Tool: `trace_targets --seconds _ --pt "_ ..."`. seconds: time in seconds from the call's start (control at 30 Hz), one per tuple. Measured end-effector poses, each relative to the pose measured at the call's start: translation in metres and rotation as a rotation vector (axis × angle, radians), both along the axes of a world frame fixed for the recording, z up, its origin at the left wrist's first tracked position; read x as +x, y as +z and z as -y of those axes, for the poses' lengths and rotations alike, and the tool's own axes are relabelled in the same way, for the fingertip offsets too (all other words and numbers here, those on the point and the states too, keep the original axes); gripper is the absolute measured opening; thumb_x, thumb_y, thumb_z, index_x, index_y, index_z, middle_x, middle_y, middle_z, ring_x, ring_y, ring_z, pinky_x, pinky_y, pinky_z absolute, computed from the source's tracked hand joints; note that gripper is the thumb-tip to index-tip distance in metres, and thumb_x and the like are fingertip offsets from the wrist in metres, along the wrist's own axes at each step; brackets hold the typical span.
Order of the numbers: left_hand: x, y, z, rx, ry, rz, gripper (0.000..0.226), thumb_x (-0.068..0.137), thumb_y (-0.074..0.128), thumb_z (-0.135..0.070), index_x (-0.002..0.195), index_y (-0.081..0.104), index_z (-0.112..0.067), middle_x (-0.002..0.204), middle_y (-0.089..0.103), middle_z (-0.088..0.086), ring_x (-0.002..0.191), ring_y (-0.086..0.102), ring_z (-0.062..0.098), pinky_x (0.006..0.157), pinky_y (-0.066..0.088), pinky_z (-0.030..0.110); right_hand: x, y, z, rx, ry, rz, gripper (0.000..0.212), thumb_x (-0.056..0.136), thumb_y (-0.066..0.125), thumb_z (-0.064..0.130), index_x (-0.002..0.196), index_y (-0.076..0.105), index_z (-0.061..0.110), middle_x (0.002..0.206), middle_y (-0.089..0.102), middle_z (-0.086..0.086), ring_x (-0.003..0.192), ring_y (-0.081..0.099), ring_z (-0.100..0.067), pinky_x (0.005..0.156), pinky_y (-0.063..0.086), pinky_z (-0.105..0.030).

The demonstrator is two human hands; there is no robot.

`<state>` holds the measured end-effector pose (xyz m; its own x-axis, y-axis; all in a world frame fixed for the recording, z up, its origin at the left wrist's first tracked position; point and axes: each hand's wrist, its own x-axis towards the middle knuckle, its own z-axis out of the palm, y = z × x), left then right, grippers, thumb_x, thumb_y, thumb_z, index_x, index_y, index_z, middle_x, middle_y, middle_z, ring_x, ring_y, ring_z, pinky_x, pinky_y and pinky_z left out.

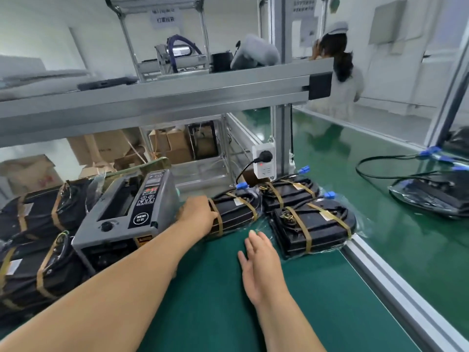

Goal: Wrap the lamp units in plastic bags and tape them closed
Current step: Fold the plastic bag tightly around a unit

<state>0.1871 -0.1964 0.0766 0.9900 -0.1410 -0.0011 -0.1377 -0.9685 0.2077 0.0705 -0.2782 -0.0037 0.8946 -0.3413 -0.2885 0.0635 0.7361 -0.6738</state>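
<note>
Left hand (198, 214) is laid on the near end of a black lamp (237, 212). Its fingers are hidden behind that end, so it cannot be told if the lamp is gripped. Right hand (258, 262) is held flat and open over the mat (253, 313), with nothing in it.

The lamp is wrapped in a clear bag, and brown bands are seen round it. It is laid on the green mat, between the tape machine (127, 209) and two more bagged lamps (314, 224).

A metal shelf (152, 97) is hung over the bench. A person in white (340, 80) is seen far back.

More lamps (33, 224) are stacked at the left. A white socket (264, 161) is fixed to a post just behind the lamps.
</note>
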Motion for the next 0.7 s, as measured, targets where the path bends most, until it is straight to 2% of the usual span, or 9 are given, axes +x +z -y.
trace_targets --seconds 0.1,0.13,0.2,0.27,0.33,0.4,0.47,0.6,0.7 --pt "-0.019 0.004 -0.008 -0.027 -0.017 0.029 0.020 0.096 0.057 -0.024 0.094 0.064 -0.005 0.092 0.064 0.014 0.087 0.062 0.031 0.064 0.042 0.033 0.003 -0.001 0.002 0.027 0.012 0.009 0.003 0.103 0.053 0.015 0.106 0.052 0.016 0.148 0.044 -0.008 0.127 0.042 -0.013 0.122 0.025 -0.042" --pt "-0.028 0.006 -0.011 -0.057 -0.031 0.039 0.021 0.095 0.057 -0.023 0.085 0.062 -0.005 0.090 0.065 0.016 0.087 0.062 0.033 0.063 0.042 0.032 0.004 0.000 0.002 0.022 0.009 0.001 0.005 0.102 0.055 0.015 0.106 0.052 0.016 0.142 0.048 -0.008 0.122 0.044 -0.011 0.122 0.025 -0.042" --pt "-0.049 0.011 -0.020 -0.143 -0.069 0.057 0.026 0.093 0.057 -0.020 0.072 0.057 -0.004 0.085 0.067 0.019 0.088 0.064 0.035 0.066 0.045 0.033 0.004 0.001 0.003 0.011 0.001 0.008 0.043 0.100 0.059 0.013 0.139 0.042 0.008 0.126 0.056 -0.005 0.115 0.049 -0.011 0.122 0.025 -0.040" --pt "-0.073 0.015 -0.032 -0.244 -0.083 0.063 0.026 0.092 0.057 -0.018 0.074 0.062 0.000 0.079 0.070 0.014 0.085 0.065 0.032 0.073 0.053 0.036 0.002 0.005 0.004 0.015 -0.007 -0.007 0.067 0.096 0.064 0.014 0.152 0.028 0.005 0.127 0.059 -0.007 0.115 0.054 -0.014 0.118 0.033 -0.039" --pt "-0.097 0.016 -0.048 -0.337 -0.066 0.057 0.024 0.093 0.058 -0.019 0.079 0.068 -0.002 0.078 0.072 0.013 0.082 0.067 0.029 0.076 0.056 0.040 -0.001 0.011 0.008 0.005 0.037 -0.061 0.058 0.093 0.068 0.022 0.143 0.045 0.005 0.134 0.061 -0.012 0.113 0.060 -0.016 0.099 0.049 -0.039" --pt "-0.123 0.015 -0.069 -0.430 -0.043 0.071 0.024 0.093 0.059 -0.021 0.078 0.068 -0.004 0.074 0.072 0.010 0.078 0.067 0.026 0.071 0.056 0.040 -0.009 0.018 0.011 -0.008 0.160 -0.101 0.039 0.090 0.069 0.036 0.118 0.067 0.009 0.114 0.073 -0.014 0.096 0.071 -0.018 0.072 0.058 -0.038" --pt "-0.150 0.011 -0.092 -0.516 -0.040 0.109 0.024 0.093 0.062 -0.022 0.071 0.067 -0.011 0.068 0.069 0.001 0.071 0.064 0.018 0.067 0.053 0.037 -0.022 0.028 0.003 0.027 0.294 -0.088 0.037 0.086 0.068 0.043 0.099 0.073 0.008 0.093 0.078 -0.017 0.075 0.076 -0.025 0.054 0.059 -0.037" --pt "-0.207 -0.009 -0.138 -0.644 -0.114 0.232 0.025 0.089 0.072 -0.019 0.067 0.062 -0.026 0.071 0.064 -0.010 0.070 0.060 0.008 0.062 0.046 0.020 -0.049 0.051 -0.024 -0.037 0.326 -0.079 0.055 0.066 0.077 0.024 0.114 0.066 0.001 0.089 0.076 -0.022 0.069 0.075 -0.031 0.054 0.060 -0.036" --pt "-0.237 -0.031 -0.167 -0.659 -0.196 0.359 0.030 0.080 0.081 -0.012 0.065 0.064 -0.032 0.066 0.063 -0.015 0.064 0.061 0.005 0.058 0.044 0.012 -0.078 0.064 -0.044 -0.229 0.278 -0.037 0.042 0.066 0.082 0.013 0.104 0.065 0.006 0.080 0.077 -0.014 0.066 0.075 -0.027 0.056 0.059 -0.035"
